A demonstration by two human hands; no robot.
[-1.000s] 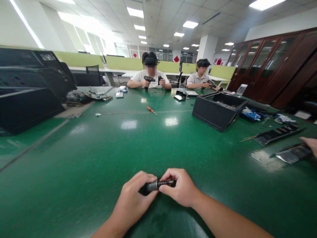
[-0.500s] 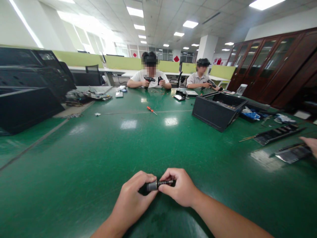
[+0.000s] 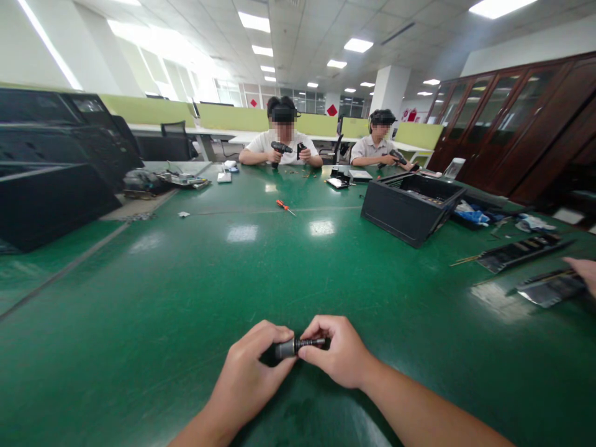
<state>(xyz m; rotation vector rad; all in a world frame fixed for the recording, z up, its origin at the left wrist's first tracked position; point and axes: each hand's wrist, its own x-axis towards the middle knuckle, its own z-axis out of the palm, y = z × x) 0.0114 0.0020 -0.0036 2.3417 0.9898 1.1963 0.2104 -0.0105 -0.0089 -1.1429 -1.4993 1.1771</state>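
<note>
Near the table's front edge, my left hand (image 3: 251, 363) is closed round a dark grey cylinder (image 3: 285, 349), with its thumb and fingers on either side. From the cylinder's right end a thin, ridged metal shaft (image 3: 311, 343) sticks out. My right hand (image 3: 338, 351) pinches this shaft between thumb and fingers close to the cylinder, and its far tip lies against the palm side. The piece is held roughly level, just over the green table (image 3: 195, 298). Its exact kind I cannot make out, and the cylinder's left end is partly hidden by my left hand.
A red-handled screwdriver (image 3: 285, 207) lies mid-table. To the right stands an open black computer case (image 3: 395, 214), with dark parts (image 3: 516, 251) and another person's hand (image 3: 584, 270) beyond. Larger black cases (image 3: 51, 205) stand left. Two people sit opposite, holding power drills (image 3: 280, 148).
</note>
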